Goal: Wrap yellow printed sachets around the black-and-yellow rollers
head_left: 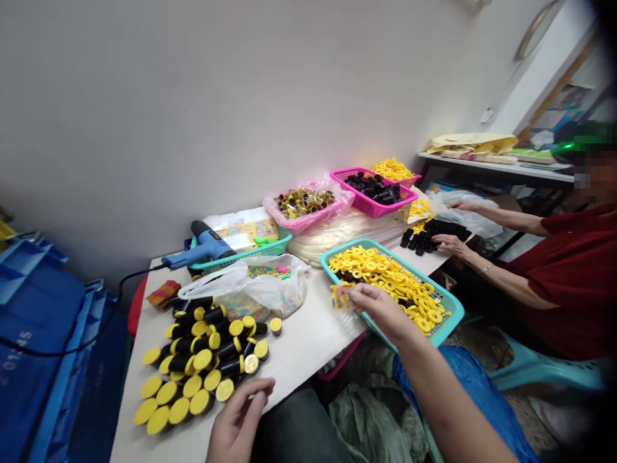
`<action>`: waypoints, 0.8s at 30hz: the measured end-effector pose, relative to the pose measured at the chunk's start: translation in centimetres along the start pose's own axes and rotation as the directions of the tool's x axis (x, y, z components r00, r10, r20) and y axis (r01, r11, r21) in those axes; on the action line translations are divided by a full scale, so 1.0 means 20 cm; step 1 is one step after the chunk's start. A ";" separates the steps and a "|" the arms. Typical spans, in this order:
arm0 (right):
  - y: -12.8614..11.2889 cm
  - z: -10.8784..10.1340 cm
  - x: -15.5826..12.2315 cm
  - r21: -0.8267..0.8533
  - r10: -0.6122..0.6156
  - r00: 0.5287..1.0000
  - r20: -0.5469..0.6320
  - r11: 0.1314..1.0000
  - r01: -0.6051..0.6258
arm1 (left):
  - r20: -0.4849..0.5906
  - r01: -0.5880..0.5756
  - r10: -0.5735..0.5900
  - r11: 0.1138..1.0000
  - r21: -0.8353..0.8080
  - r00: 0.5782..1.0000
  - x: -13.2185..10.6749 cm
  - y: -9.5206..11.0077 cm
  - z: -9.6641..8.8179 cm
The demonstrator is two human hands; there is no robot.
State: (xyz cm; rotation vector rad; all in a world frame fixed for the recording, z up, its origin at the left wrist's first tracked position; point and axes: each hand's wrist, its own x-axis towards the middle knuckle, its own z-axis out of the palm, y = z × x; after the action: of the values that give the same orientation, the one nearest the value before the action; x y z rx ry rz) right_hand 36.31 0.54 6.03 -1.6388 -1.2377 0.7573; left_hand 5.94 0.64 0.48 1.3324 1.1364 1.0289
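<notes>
Beside the turquoise basket point(452, 321), our right hand point(383, 312) pinches a printed wrapper point(341, 297), while left of that basket our empty left hand point(241, 421) hangs loosely open near black cylinders point(202, 359), seemingly yellow-capped already but showing no wrappers.

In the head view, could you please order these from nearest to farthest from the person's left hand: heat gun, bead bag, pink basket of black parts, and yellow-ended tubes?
1. Yellow-ended tubes: just beside the left hand.
2. Bead bag: beyond the tubes, mid-table.
3. Heat gun: back left.
4. Pink basket of black parts: far back, right.
</notes>
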 end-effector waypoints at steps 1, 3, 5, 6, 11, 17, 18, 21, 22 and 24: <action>-0.04 0.10 -0.06 0.203 -0.005 0.996 0.088 0.979 -0.012 | -0.001 0.025 -0.025 0.998 -0.063 1.000 0.00 0.04 0.04; -0.11 0.31 -0.17 0.429 -0.002 0.971 0.238 0.897 -0.103 | 0.018 0.031 -0.028 0.971 -0.238 0.999 0.03 0.11 0.09; -0.14 0.47 -0.24 0.484 0.024 0.947 0.321 0.855 -0.186 | 0.085 0.062 -0.033 0.931 -0.359 0.996 0.06 0.15 0.10; -0.15 0.53 -0.26 0.489 0.039 0.944 0.329 0.848 -0.205 | 0.114 0.093 -0.054 0.922 -0.375 0.992 0.07 0.16 0.09; -0.12 0.66 -0.31 0.493 0.032 0.950 0.311 0.849 -0.190 | 0.108 0.184 -0.157 0.928 -0.323 0.982 0.05 0.12 0.01; -0.08 0.82 -0.38 0.571 0.106 0.931 0.348 0.764 -0.300 | 0.135 0.236 -0.205 0.927 -0.292 0.969 -0.04 0.02 -0.09; -0.07 0.87 -0.40 0.600 0.130 0.940 0.315 0.740 -0.303 | 0.143 0.252 -0.216 0.915 -0.316 0.966 -0.05 0.00 -0.10; -0.04 0.96 -0.42 0.626 0.155 0.945 0.288 0.717 -0.308 | 0.121 0.273 -0.245 0.883 -0.381 0.962 -0.06 -0.07 -0.12; -0.02 0.98 -0.41 0.596 0.138 0.946 0.293 0.747 -0.294 | 0.083 0.271 -0.259 0.881 -0.387 0.962 -0.06 -0.09 -0.12; 0.01 0.98 -0.33 0.462 0.064 0.971 0.229 0.871 -0.166 | -0.022 0.263 -0.292 0.889 -0.374 0.956 -0.04 -0.11 -0.15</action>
State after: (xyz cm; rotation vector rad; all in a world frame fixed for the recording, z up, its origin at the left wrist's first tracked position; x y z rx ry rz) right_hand 17.35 0.13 -2.15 -1.2508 -0.9891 1.2290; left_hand 2.73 0.32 -1.45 0.8110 1.0891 1.0261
